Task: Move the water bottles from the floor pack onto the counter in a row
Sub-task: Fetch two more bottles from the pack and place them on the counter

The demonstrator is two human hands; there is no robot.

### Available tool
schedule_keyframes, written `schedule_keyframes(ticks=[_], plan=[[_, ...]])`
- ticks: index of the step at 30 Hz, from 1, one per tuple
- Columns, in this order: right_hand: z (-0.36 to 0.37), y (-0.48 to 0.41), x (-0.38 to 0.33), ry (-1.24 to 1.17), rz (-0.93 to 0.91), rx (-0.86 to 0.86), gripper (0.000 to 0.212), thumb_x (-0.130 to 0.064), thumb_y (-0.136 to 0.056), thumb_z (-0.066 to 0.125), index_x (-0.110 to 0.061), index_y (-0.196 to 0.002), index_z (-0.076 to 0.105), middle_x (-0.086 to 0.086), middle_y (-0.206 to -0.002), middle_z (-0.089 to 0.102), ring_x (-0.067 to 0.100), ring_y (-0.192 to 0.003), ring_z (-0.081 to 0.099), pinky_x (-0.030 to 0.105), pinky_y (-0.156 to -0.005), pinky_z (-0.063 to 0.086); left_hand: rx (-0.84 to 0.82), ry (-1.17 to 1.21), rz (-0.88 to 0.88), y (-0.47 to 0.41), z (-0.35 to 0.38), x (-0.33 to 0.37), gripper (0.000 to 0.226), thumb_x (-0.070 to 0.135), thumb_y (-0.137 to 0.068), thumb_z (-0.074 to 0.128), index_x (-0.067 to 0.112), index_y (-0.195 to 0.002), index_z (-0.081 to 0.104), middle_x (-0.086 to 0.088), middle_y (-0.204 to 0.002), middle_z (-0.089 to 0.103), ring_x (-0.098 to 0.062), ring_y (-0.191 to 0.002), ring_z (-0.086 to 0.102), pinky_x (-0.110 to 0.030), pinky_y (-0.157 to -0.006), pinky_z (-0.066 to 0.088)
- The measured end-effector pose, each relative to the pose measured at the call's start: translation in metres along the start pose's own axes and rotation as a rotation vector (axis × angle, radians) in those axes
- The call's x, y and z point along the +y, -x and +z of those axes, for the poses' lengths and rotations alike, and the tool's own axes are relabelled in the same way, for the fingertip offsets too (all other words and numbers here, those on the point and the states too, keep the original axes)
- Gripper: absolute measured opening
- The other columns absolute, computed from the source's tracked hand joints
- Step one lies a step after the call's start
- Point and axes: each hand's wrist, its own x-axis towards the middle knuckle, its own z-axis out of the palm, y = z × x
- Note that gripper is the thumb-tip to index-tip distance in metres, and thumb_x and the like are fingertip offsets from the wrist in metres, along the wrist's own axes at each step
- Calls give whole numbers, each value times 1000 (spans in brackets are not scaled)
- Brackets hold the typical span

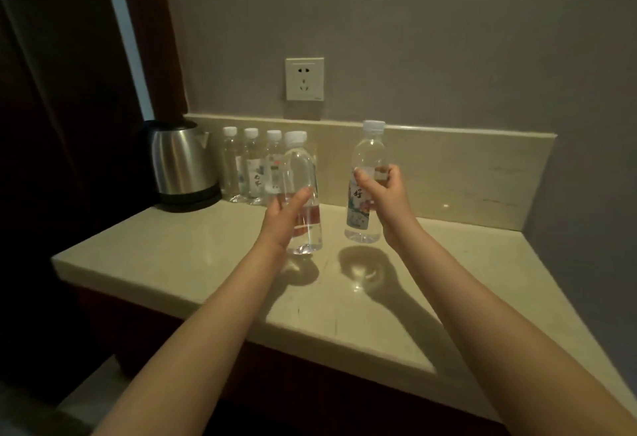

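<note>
Left hand [286, 217] wraps one upright water bottle [303, 173], right hand [383, 194] grips a labelled bottle [368, 149], both over a beige counter [172, 256]; three bottles [252, 167] stand beside a steel kettle [182, 163].

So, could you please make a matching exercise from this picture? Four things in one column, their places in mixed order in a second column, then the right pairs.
Things
1. kettle
2. row of three bottles
3. flowered-label bottle
4. bottle with its label turned away

Places
A. held in the right hand
B. at the left end of the counter
C. held in the left hand
D. at the back of the counter, just right of the kettle

Pairs: 1-B; 2-D; 3-A; 4-C
</note>
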Motion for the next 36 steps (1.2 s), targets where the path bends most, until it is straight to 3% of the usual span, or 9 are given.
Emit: schedule_keyframes(ticks=[6, 9, 12, 16, 22, 26, 29, 32, 36], plan=[[5, -66, 40, 109, 25, 64, 51, -30, -84, 70, -18, -122, 38, -3, -107, 58, 15, -96, 60, 24, -69, 49, -53, -97, 24, -70, 10, -12, 43, 40, -79, 71, 19, -113, 56, -3, -104, 70, -19, -87, 68, -47, -95, 49], [23, -91, 57, 156, 43, 83, 55, -29, -84, 70, -21, -123, 34, 2, -116, 57, 16, -100, 59, 22, -68, 48, -54, -129, 13, -97, -2, -16, 74, 56, -58, 79, 22, -119, 54, -3, -111, 69, -25, -99, 67, -52, -99, 46], [45, -117, 70, 194, 27, 123, 66, -38, -73, 77, -23, -124, 38, 7, -127, 53, 22, -111, 57, 37, -86, 53, -77, -135, 20, -125, -17, -25, 99, 69, -41, 80, 24, -124, 53, -3, -115, 68, -27, -104, 66, -52, -97, 48], [69, -136, 88, 247, 51, 244, 75, -40, -73, 77, -24, -137, 41, 7, -138, 35, 28, -127, 43, 49, -106, 41, -135, -117, 31, -144, -35, -24, 88, 60, -49, 83, 22, -122, 53, -4, -113, 69, -27, -100, 68, -52, -93, 51], [84, -142, 100, 339, 64, 219, 71, -36, -69, 80, -20, -128, 46, 6, -129, 46, 23, -115, 54, 46, -101, 47, -231, -139, 64, -161, -52, -23, 63, 36, -67, 81, 19, -122, 55, -2, -114, 67, -25, -105, 65, -47, -94, 50], [82, -141, 96, 456, 40, 201, 77, -38, -73, 77, -18, -133, 35, 8, -135, 44, 22, -121, 49, 43, -105, 43, -267, -120, 45, -167, -54, -30, 73, 48, -52, 84, 24, -116, 58, -1, -110, 70, -24, -102, 67, -50, -94, 51], [77, -133, 86, 396, 73, 173, 74, -51, -76, 69, -19, -134, 35, 12, -134, 44, 27, -120, 51, 46, -102, 45, -310, -81, 41, -162, -47, -32, 63, 40, -56, 83, 24, -112, 59, -2, -109, 70, -25, -102, 67, -48, -94, 51], [65, -119, 59, 271, -45, 268, 60, -48, -78, 62, -18, -128, 45, 9, -120, 52, 21, -107, 55, 33, -90, 47, -395, -52, 39, -154, -27, -34, 42, 24, -71, 81, 23, -107, 59, -3, -106, 70, -26, -99, 67, -43, -93, 51], [46, -98, 9, 179, -86, 68, 32, -41, -82, 56, -21, -107, 60, -2, -94, 61, 10, -87, 57, 24, -74, 44, -603, -53, 21, -141, 13, -27, 28, 10, -82, 69, 20, -105, 56, 0, -93, 65, -16, -80, 65, -25, -69, 54]])
